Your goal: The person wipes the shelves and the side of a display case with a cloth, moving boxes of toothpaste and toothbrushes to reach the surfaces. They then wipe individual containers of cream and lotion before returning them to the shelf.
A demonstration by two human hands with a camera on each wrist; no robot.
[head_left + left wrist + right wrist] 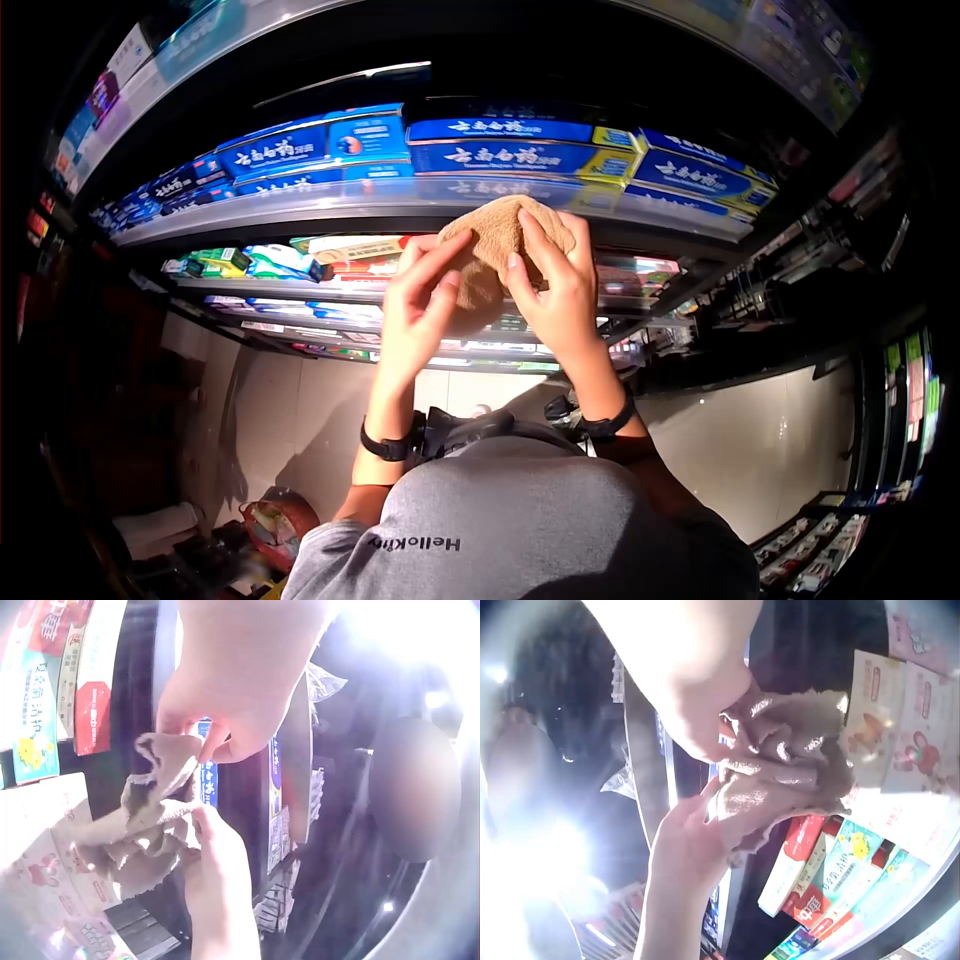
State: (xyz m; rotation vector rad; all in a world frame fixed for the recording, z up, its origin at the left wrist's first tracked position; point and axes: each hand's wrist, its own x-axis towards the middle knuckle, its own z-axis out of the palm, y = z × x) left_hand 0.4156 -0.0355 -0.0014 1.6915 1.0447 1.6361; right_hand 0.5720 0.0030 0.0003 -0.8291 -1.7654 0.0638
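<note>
A tan cloth (490, 232), rumpled and folded, is held up between both hands in front of a shelf edge. My left hand (415, 305) grips its left side, the index finger lying along the cloth. On the right side my right hand (560, 295) pinches it, with thumb and fingers on the near face. In the left wrist view the cloth (154, 832) hangs in loose folds between the two hands. The right wrist view shows the fingertips close together at the gathered edge of the cloth (772, 772). Part of each hand's fingers is hidden behind the fabric.
Blue toothpaste boxes (510, 157) line the shelf just beyond the cloth. A shelf below carries mixed cartons (280, 262). A red basket (280, 525) stands on the floor at lower left, and more racks (905, 410) rise on the right.
</note>
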